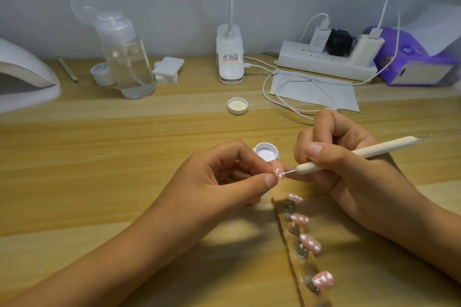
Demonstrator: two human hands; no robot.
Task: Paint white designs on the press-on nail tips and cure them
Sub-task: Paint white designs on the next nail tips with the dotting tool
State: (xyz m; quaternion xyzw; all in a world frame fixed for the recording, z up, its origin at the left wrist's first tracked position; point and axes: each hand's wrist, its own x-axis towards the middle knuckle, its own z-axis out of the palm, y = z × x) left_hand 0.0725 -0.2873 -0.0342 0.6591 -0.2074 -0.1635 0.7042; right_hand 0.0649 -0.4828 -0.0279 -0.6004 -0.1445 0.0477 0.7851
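My left hand (224, 182) pinches a pink nail tip (277, 169) between thumb and fingers at table centre. My right hand (341, 167) grips a cream dotting pen (361, 153) like a pencil; its metal point touches a white dot on that nail tip. Just behind them sits an open small jar of white gel (265, 151). A clear holder strip (303, 257) runs toward me at lower right, carrying several pink nail tips with white dots (310, 243). The white curing lamp (25, 77) stands at the far left edge.
The jar's lid (237, 105) lies upside down mid-table. Along the back stand a clear pump bottle (127, 57), a small white pot (101, 73), cotton pads (167, 70), a desk lamp base (230, 55), a power strip (329, 57) with cables, and a purple tissue pack (414, 57).
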